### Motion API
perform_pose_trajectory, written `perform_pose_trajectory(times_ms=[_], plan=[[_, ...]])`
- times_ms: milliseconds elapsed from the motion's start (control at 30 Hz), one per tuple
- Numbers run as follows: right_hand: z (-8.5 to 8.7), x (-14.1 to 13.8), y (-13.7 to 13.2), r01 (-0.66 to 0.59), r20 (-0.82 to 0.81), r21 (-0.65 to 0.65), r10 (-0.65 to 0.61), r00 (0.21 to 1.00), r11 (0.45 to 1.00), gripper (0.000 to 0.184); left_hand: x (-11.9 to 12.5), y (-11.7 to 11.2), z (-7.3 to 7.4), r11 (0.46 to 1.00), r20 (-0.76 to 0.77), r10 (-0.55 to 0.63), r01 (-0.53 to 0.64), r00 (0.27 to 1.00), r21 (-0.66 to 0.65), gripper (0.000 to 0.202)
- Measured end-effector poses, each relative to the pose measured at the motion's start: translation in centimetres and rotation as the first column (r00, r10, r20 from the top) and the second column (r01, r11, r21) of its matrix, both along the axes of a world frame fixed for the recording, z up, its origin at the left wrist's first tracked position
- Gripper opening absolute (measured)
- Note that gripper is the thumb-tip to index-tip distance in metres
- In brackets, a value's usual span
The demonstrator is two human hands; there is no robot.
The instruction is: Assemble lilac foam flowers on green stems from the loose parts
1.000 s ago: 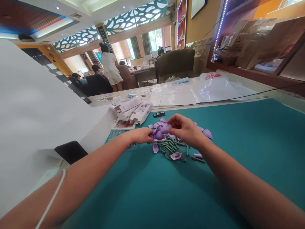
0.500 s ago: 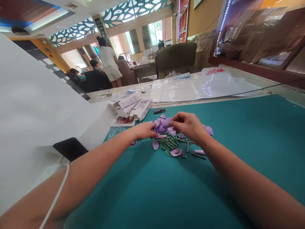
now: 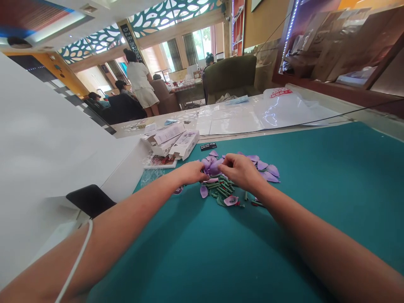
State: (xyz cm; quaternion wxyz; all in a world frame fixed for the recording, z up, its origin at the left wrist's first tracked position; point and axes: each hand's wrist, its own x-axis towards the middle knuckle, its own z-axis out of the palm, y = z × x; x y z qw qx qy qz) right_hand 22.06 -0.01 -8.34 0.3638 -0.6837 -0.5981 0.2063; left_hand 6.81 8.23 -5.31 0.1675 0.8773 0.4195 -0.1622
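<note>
A purple petal assembly (image 3: 213, 166) is between my two hands, above a pile of plastic parts. My left hand (image 3: 192, 173) grips its left side with thumb and fingers. On its right side my right hand (image 3: 240, 170) pinches at a petal; the fingertips hide the exact contact. Below lie several green stem pieces (image 3: 222, 187) and a pink cup-shaped piece (image 3: 231, 200) with small bits in it. A loose lilac petal (image 3: 203, 192) rests left of the stems. More purple petals (image 3: 269, 171) lie to the right, partly behind my right hand.
Opened white boxes (image 3: 181, 141) are stacked at the back left, near a black card (image 3: 208, 146). A black tablet-like object (image 3: 90, 200) stands at the left. The green mat (image 3: 202, 252) covers the table. Beyond it are a plastic bag (image 3: 280, 105), an armchair (image 3: 233, 78) and people.
My right hand has moved slightly left and closer to the petal assembly, uncovering more petals at the right. My left hand keeps its hold. The whole view has shifted a little.
</note>
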Motion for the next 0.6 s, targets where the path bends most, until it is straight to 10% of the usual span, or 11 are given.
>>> perform_pose_trajectory(times_ms=[600], plan=[[-0.85,-0.71,0.05,-0.016,0.079,0.035,0.013,0.997,0.999,0.014,0.67,-0.60,-0.15,0.989,-0.099,-0.039,0.052,0.994,0.137,0.023]])
